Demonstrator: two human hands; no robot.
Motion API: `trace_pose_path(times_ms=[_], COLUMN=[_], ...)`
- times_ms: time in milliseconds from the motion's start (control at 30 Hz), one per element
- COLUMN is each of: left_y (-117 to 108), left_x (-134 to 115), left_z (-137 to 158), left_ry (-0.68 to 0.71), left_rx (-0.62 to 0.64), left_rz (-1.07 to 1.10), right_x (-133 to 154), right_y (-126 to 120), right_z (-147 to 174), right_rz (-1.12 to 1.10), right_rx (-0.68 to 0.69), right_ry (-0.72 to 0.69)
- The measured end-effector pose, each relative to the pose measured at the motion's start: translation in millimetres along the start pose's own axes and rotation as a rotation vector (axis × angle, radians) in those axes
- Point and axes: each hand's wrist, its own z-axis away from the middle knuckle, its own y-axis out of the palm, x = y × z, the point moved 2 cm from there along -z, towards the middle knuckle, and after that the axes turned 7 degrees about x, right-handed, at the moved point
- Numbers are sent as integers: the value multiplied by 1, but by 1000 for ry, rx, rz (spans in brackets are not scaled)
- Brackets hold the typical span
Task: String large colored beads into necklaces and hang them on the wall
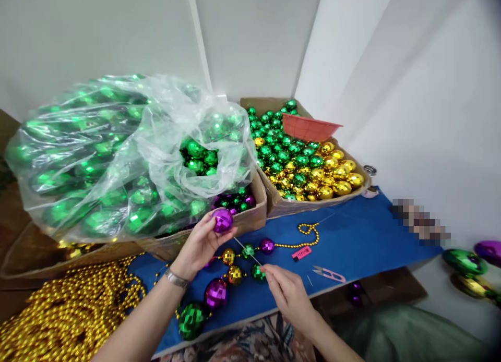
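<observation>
A shiny purple disco-ball bead (223,220) is in my left hand (203,239), closed around it with the fingertips. My right hand (287,291) pinches a long thin needle (246,251), which slants up toward the left hand. Whether its tip touches the bead I cannot tell. Below the hands lies a strand of faceted balls, among them a gold ball (235,275), a large purple ball (216,293) and a large green ball (191,320). A smaller purple ball (267,245) joins a string of small gold beads (299,245).
Pink-handled thread snips (329,274) and a pink tag (301,254) lie on the blue table (364,237). Behind stand a carton (274,208) of green and gold balls with a red basket (309,128), and a plastic bag (117,158) of green balls. Gold bead chains (74,310) heap at left.
</observation>
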Motion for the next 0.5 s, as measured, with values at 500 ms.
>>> trace_pose_path(times_ms=[500], left_y=[5], left_x=[34], left_z=[26], left_ry=[93], left_rx=[-191], left_rz=[226], right_x=[15], right_y=[13], right_z=[8], right_rz=[108], right_rx=[55], right_ry=[-80])
